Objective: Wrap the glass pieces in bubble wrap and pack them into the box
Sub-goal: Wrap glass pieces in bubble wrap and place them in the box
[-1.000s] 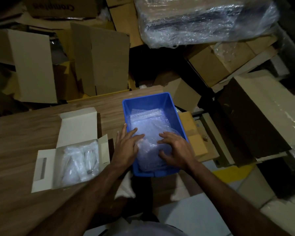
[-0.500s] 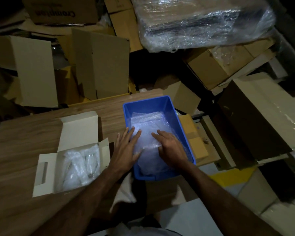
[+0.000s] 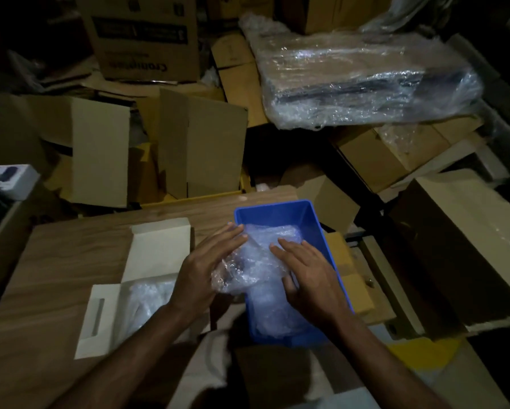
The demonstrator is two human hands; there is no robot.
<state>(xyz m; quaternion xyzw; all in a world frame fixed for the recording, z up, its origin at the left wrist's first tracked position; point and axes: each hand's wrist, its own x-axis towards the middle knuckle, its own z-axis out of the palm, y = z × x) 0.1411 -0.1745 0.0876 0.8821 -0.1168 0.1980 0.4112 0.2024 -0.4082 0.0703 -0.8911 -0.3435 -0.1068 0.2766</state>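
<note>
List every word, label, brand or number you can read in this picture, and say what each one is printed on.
"Crompton", upside down and blurred, so the reading is unsure: on the brown cardboard carton at the top.
Dark printed panel above that word on the same carton: too blurred to read.
White box, blue bin, bubble wrap: no text visible.

We see both bare forearms reaching forward and converging, palms turned inward toward each other. Our left hand (image 3: pixel 202 268) has its fingers straight and together, angled up to the right; our right hand (image 3: pixel 308 274) lies flat, fingers extended, thumb tucked inward
</note>
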